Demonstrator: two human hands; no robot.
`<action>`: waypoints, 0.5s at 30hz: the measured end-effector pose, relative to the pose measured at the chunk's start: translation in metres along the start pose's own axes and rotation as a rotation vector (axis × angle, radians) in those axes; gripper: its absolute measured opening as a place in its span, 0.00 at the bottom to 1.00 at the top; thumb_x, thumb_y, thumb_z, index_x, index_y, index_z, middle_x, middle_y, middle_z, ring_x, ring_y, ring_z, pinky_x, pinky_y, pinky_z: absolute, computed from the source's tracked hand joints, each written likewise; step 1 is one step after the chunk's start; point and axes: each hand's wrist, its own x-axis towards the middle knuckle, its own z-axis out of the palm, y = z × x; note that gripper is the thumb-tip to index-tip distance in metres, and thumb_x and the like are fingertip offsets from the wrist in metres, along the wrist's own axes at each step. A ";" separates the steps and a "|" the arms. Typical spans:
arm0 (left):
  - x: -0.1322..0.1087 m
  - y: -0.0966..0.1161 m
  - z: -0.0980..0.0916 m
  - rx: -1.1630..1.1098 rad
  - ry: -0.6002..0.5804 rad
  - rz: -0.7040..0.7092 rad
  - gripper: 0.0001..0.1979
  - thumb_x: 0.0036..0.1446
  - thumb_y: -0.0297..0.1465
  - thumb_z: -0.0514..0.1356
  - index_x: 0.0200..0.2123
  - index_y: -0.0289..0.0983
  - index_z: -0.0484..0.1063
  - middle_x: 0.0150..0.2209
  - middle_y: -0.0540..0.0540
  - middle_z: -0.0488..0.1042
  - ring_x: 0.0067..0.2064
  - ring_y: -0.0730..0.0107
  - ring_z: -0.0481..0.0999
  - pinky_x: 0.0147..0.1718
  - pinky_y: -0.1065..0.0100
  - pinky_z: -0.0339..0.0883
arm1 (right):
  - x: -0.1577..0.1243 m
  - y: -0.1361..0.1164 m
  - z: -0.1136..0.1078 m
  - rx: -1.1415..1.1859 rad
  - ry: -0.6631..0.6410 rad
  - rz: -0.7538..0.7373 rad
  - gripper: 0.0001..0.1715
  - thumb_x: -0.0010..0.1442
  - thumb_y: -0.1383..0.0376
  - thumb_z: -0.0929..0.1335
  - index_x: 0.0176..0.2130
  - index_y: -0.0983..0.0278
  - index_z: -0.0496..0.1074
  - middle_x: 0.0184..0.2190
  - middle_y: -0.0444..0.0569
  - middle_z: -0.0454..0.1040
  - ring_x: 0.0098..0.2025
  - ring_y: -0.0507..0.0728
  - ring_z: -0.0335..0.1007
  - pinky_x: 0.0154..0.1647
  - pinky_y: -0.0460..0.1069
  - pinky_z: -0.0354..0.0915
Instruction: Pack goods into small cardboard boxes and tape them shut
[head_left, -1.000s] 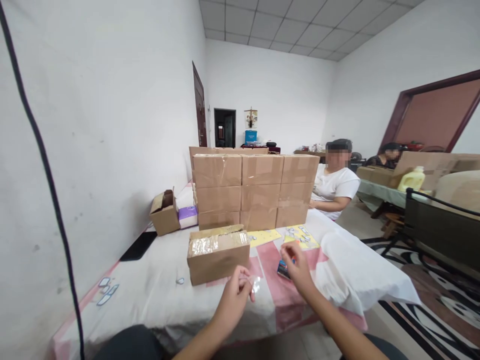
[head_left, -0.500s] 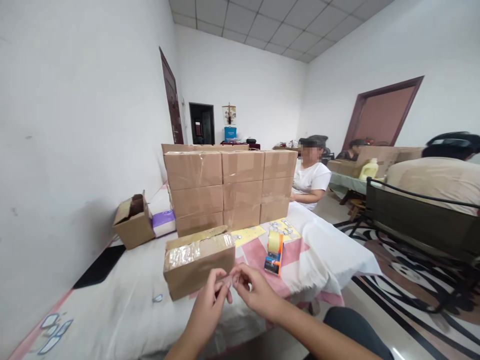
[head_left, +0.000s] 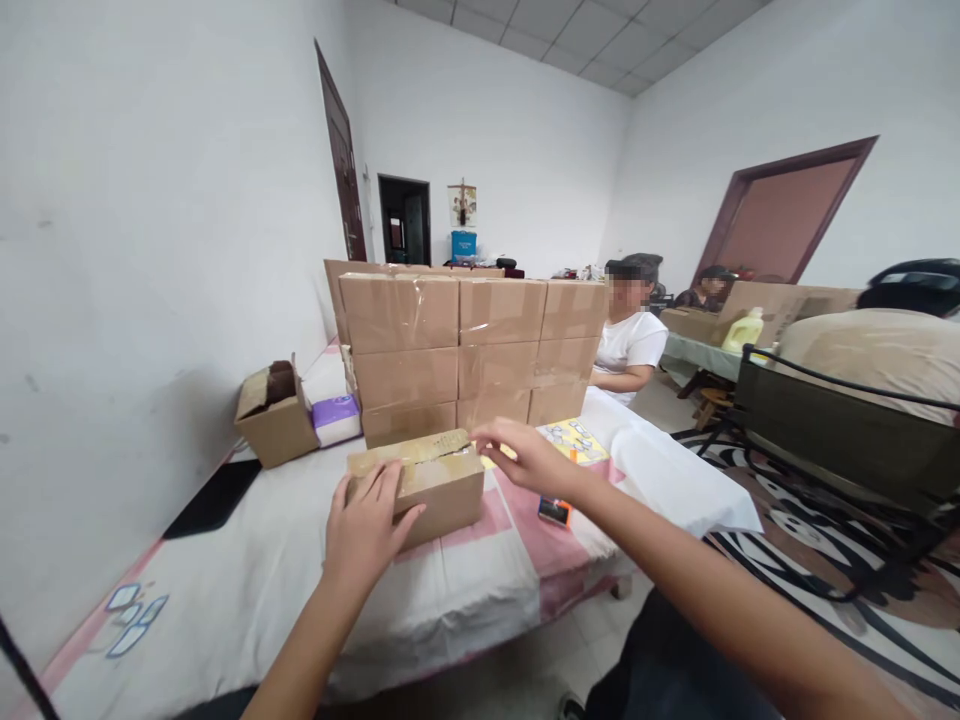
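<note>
Brown box point(head_left: 420, 485); white-pink sheet point(head_left: 480, 580); yellow card point(head_left: 574, 440); black-white rug point(head_left: 817, 580).

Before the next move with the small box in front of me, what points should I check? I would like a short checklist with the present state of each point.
1. Left hand lies open on the near side of the box: ok.
2. Right hand reaches the top right end of the box: ok.
3. The grip of the right hand holds something: cannot tell.
4. Tape on the top seam of the box lies flat: cannot tell, too small to see.
5. Box sits flat on the sheet: ok.
6. Tape dispenser is in full view: not ok, the right forearm covers part of it.
</note>
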 end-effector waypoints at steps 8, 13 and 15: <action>-0.004 0.003 -0.007 -0.034 -0.141 -0.066 0.28 0.63 0.39 0.58 0.63 0.35 0.63 0.60 0.36 0.72 0.64 0.50 0.67 0.64 0.48 0.50 | 0.091 0.010 0.018 0.040 -0.420 0.024 0.22 0.60 0.76 0.64 0.53 0.63 0.66 0.35 0.45 0.75 0.35 0.53 0.69 0.37 0.47 0.63; -0.004 0.001 -0.009 -0.054 -0.118 -0.105 0.37 0.61 0.39 0.61 0.69 0.31 0.54 0.61 0.33 0.71 0.63 0.52 0.69 0.65 0.50 0.50 | 0.117 0.021 0.051 -0.019 -0.683 -0.009 0.30 0.55 0.82 0.61 0.55 0.63 0.63 0.37 0.45 0.72 0.36 0.52 0.67 0.36 0.46 0.61; -0.004 0.000 -0.009 -0.068 -0.106 -0.087 0.37 0.61 0.39 0.61 0.69 0.34 0.55 0.61 0.35 0.71 0.64 0.52 0.68 0.65 0.49 0.50 | 0.122 0.026 0.061 -0.071 -0.742 0.004 0.28 0.56 0.81 0.61 0.54 0.63 0.62 0.37 0.46 0.71 0.35 0.52 0.66 0.35 0.46 0.60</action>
